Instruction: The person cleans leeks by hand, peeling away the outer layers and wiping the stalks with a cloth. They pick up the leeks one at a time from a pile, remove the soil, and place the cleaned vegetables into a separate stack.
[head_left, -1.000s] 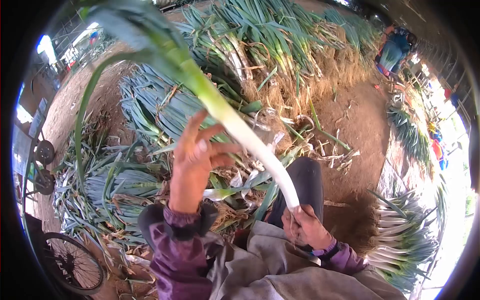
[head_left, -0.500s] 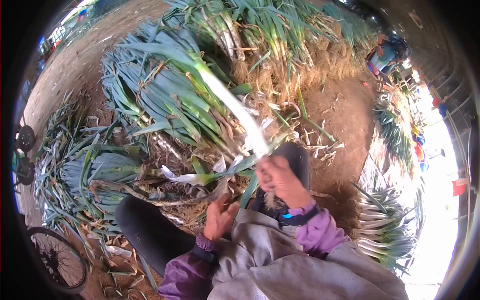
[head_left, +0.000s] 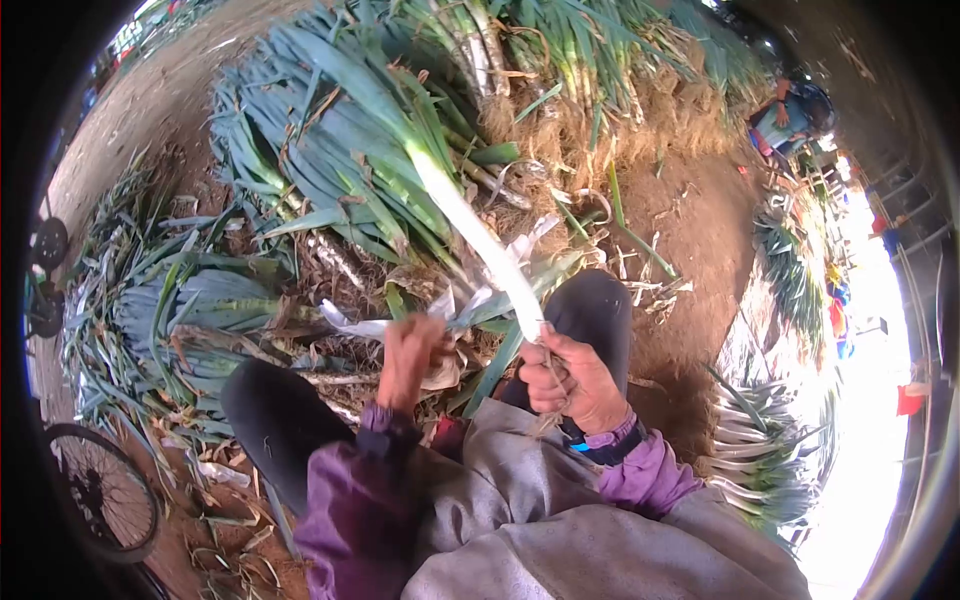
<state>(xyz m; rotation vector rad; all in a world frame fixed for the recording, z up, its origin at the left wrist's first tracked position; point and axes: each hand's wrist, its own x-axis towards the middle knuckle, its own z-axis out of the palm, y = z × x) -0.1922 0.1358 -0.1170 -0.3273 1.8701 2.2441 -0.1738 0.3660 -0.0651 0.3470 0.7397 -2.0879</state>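
Observation:
My right hand [head_left: 577,382] is closed around the root end of a leek [head_left: 468,222]. Its white shaft slants up and to the left, with blue-green leaves reaching over the large heap of leeks [head_left: 340,170]. Thin roots hang below my fist. Over the peelings between my knees is my left hand [head_left: 406,362], its fingers smeared by motion. Stripped leaves [head_left: 480,312] and pale peelings lie just beyond and beside it.
More leeks with shaggy roots [head_left: 640,125] are piled at the back. Trimmed leeks [head_left: 755,450] lie in a row at right. A bicycle wheel [head_left: 105,490] stands at lower left. Another person [head_left: 795,115] sits at far right, near more leeks [head_left: 785,250].
My left hand has moved up and to the left, away from my lap. My right hand, with the leek, has shifted slightly right and down.

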